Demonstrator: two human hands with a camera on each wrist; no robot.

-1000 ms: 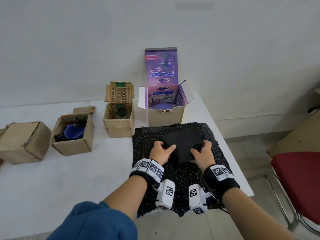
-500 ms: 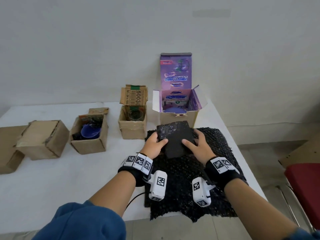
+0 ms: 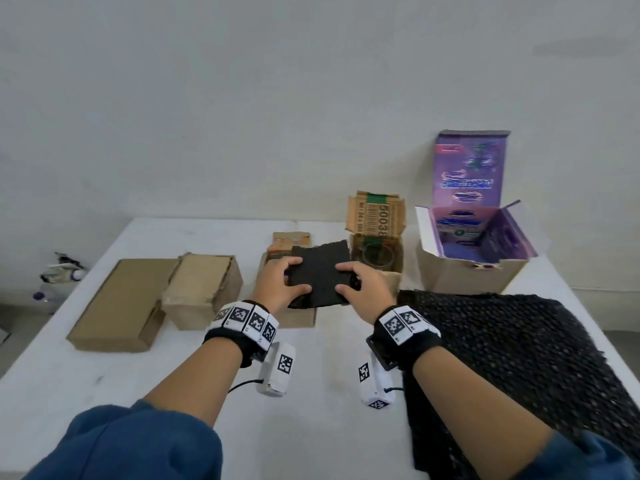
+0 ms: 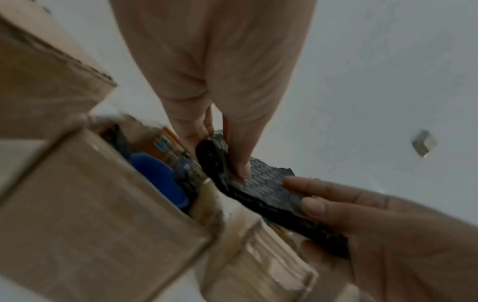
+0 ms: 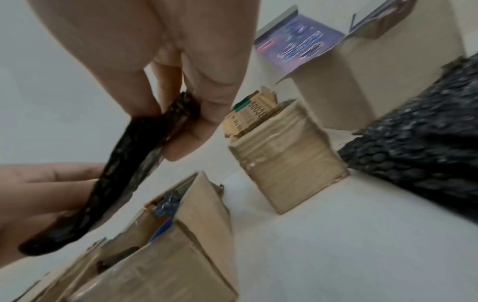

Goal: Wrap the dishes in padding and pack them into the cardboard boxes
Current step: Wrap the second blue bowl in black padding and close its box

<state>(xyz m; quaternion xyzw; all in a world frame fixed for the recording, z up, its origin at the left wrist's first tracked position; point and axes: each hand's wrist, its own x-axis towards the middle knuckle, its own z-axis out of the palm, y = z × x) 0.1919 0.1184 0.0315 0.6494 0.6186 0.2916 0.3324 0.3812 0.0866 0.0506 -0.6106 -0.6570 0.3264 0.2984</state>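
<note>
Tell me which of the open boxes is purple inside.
The big box at the far right of the row; its tall flap and inner walls are purple, while the others are plain brown cardboard.

The brown box flap [image 3: 375, 216] shows the number 5003 beside a barcode. The words on the purple box [image 3: 469, 174] are too blurry to read.

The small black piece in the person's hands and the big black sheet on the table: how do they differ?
The small black piece is lifted off the table, pinched by the left hand and right hand above a box with a blue dish; the big black sheet lies spread on the table, untouched. The piece is far smaller and looks folded flat. Both are black bubble padding.
</note>
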